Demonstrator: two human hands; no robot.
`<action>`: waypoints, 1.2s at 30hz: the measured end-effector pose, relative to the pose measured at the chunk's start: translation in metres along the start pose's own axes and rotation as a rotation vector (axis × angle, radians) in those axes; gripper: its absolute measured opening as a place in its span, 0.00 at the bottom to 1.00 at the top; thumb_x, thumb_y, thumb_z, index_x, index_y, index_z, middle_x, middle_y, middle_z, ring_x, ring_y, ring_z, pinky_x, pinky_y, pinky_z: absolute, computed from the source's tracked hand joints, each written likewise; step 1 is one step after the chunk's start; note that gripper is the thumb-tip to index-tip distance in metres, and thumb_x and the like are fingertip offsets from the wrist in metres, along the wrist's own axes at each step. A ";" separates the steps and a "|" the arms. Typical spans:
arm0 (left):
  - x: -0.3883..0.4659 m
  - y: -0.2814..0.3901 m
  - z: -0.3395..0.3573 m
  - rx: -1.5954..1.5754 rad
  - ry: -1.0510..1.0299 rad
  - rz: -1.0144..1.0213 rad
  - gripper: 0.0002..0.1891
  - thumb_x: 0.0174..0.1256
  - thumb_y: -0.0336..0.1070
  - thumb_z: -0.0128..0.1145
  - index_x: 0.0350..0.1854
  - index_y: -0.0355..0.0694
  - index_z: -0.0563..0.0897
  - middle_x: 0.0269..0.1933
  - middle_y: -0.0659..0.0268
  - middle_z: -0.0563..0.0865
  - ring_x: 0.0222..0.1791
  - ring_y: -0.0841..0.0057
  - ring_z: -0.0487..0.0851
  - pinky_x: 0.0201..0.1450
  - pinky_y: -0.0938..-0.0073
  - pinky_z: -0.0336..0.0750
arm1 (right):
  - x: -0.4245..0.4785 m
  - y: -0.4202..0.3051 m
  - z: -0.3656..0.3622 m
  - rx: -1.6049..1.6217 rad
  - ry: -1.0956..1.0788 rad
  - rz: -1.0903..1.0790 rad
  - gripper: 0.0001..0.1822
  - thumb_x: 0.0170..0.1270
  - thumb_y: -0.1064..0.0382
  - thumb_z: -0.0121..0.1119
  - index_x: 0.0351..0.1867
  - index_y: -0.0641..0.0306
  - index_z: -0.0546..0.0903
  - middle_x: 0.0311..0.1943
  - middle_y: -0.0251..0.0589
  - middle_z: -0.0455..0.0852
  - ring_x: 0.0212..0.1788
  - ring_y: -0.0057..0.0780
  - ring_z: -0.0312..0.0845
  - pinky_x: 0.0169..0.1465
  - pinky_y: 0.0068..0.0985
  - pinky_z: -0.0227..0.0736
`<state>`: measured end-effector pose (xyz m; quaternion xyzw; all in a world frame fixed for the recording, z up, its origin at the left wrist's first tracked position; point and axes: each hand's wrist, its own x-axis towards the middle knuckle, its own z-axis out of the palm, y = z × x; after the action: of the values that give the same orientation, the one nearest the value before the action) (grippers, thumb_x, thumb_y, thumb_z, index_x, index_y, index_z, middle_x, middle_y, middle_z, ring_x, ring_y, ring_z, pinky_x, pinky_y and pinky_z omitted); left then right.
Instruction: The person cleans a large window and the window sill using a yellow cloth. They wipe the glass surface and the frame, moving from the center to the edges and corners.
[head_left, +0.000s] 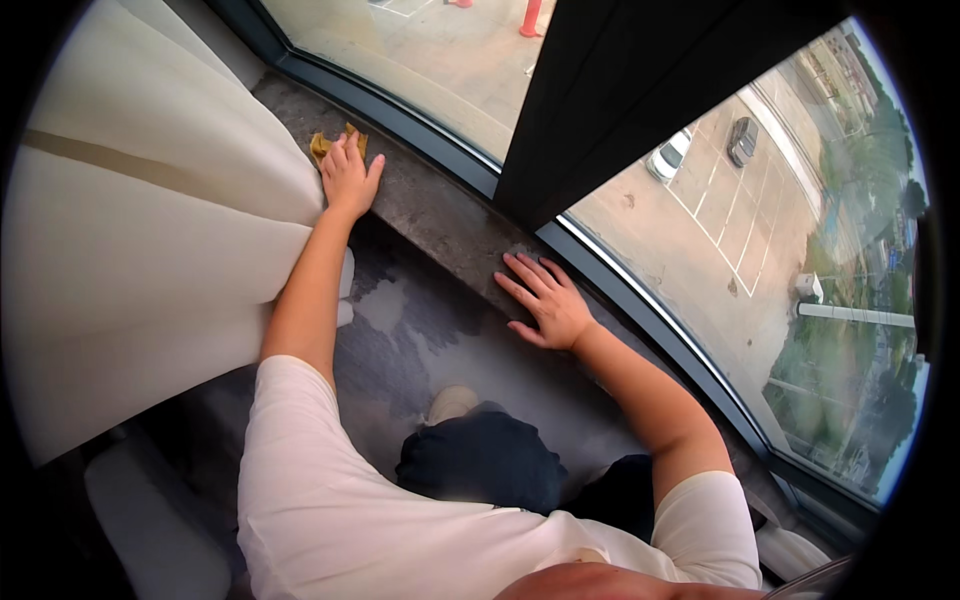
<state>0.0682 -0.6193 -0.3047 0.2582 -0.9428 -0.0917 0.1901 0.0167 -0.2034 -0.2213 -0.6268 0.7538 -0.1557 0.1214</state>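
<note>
My left hand (350, 176) reaches to the far left end of a grey stone-like window sill (431, 214). Its fingers press on a crumpled mustard-yellow cloth (321, 145), part of which is hidden beneath them. Close to that wrist hangs a cream curtain (172, 217). My right hand (551, 300) holds nothing and rests on the sill further right, fingers spread, near the dark window frame (600, 262). The sill's surface looks mottled and marked.
A thick dark mullion (600, 97) parts two window panes. Parked cars (742, 141) show outside. Below the sill is a patchy grey floor (405, 330) with my shoe (451, 405). A pale rounded object (154, 517) stands at lower left.
</note>
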 end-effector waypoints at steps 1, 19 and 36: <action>-0.006 0.009 -0.004 -0.018 -0.003 0.042 0.36 0.69 0.57 0.55 0.73 0.40 0.64 0.71 0.51 0.66 0.71 0.53 0.62 0.75 0.53 0.52 | 0.005 -0.002 0.003 -0.014 -0.011 0.025 0.41 0.61 0.47 0.61 0.75 0.53 0.64 0.77 0.47 0.58 0.77 0.45 0.56 0.76 0.45 0.53; -0.006 0.035 -0.039 -0.109 -0.101 0.277 0.30 0.69 0.53 0.55 0.67 0.41 0.69 0.67 0.53 0.71 0.68 0.52 0.66 0.72 0.54 0.58 | 0.014 0.000 -0.001 0.012 -0.010 0.077 0.39 0.57 0.45 0.64 0.71 0.52 0.71 0.74 0.44 0.65 0.73 0.41 0.64 0.73 0.42 0.59; 0.162 -0.164 0.015 0.174 0.047 -0.246 0.32 0.69 0.53 0.51 0.73 0.48 0.65 0.71 0.60 0.66 0.71 0.57 0.62 0.75 0.56 0.55 | 0.017 -0.001 0.000 -0.009 -0.028 0.089 0.38 0.57 0.44 0.65 0.69 0.52 0.74 0.73 0.43 0.68 0.72 0.39 0.67 0.72 0.40 0.61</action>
<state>0.0078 -0.8423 -0.3128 0.3894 -0.9036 -0.0259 0.1765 0.0143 -0.2203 -0.2208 -0.5952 0.7799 -0.1380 0.1358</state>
